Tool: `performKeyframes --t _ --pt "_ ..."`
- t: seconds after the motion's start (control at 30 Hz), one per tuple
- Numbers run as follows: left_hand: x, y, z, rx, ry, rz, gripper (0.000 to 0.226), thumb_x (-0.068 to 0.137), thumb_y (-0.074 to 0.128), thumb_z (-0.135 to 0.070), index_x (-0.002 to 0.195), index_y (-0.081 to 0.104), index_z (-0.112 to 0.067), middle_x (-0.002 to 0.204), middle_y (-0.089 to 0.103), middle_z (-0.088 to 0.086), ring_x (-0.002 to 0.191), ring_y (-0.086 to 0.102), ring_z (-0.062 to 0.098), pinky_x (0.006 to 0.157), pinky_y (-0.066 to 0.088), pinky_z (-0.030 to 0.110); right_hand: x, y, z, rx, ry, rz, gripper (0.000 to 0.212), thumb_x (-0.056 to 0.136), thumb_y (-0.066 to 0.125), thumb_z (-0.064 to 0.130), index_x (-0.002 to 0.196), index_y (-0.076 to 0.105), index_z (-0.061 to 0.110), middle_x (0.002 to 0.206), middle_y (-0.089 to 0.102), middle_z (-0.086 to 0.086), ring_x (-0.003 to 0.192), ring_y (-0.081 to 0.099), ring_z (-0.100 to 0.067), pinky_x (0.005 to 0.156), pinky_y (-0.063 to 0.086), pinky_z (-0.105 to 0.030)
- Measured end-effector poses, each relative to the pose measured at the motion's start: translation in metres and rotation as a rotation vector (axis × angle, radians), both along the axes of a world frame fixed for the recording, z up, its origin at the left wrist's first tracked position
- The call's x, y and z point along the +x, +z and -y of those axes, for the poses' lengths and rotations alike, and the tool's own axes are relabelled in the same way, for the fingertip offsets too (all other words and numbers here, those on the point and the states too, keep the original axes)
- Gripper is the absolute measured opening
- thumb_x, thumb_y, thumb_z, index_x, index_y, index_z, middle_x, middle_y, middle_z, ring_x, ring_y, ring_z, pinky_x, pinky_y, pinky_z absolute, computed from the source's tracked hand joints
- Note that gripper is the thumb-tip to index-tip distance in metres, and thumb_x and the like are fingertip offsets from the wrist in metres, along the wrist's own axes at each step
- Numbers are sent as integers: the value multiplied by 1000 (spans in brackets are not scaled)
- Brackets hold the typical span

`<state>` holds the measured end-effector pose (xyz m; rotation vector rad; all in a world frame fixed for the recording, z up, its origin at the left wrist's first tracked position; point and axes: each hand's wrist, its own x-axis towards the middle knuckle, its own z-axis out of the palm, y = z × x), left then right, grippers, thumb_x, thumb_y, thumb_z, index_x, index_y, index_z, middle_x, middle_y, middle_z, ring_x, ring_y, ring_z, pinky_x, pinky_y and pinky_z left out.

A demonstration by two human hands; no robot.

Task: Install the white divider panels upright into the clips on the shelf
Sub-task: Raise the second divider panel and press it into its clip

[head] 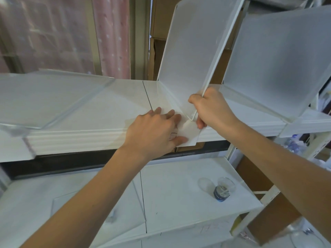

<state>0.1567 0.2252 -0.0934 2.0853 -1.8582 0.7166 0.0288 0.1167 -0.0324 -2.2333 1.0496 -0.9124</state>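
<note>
A white divider panel (pixel 193 51) stands upright on the white shelf (pixel 111 104), leaning a little to the right. My right hand (pixel 211 108) is closed around its front edge near the bottom corner. My left hand (pixel 155 129) presses flat on the white clip (pixel 189 133) at the shelf's front edge, thumb under its lip and fingers spread on top. The panel's lower front corner sits at the clip. A second white panel (pixel 279 59) stands upright further right. Another panel (pixel 50 93) lies flat at the left.
A lower white shelf (pixel 179 203) carries a small clear jar with a dark base (pixel 223 190). Cardboard boxes (pixel 159 18) stand behind the shelf, and a pink curtain (pixel 111 36) hangs at the back left. White metal uprights (pixel 265 194) frame the right side.
</note>
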Motion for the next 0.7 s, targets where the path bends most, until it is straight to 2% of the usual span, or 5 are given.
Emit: performKeyframes --t 0.17,0.27,0.37,0.53,0.7 --pt "0 0 0 -37 -15 33 58 92 49 -68 131 56 -26 103 58 -1 96 61 29 63 35 36 10 -8 -1 -133 -38 -20 32 91 45 30 64 46 12 60 48 -7 57 54 -31 62 46 -43" --pt "-2 1 0 -22 -16 26 58 93 49 -68 133 55 -27 93 45 -3 96 62 30 65 36 37 11 -13 -5 -229 -65 -68 34 99 44 31 71 51 12 71 53 -9 67 55 -29 65 43 -38" --pt "-3 0 -1 -18 -8 12 59 92 49 -70 133 55 -29 89 33 -7 96 62 31 65 37 38 9 -14 -13 -342 -72 -118 34 102 42 30 79 57 10 82 62 -13 75 60 -29 72 49 -39" --pt "-4 1 -3 -26 16 -10 57 91 50 -71 130 58 -30 87 36 -6 95 63 30 66 35 37 13 -17 -18 -403 -100 -142 38 102 41 29 77 59 5 80 64 -17 73 61 -34 67 48 -39" --pt "-3 0 -3 -53 27 8 56 90 51 -70 129 59 -30 88 50 -2 91 64 29 64 36 36 11 -20 -17 -298 -153 -49 42 98 40 31 79 59 -1 76 58 -17 76 62 -39 74 56 -52"
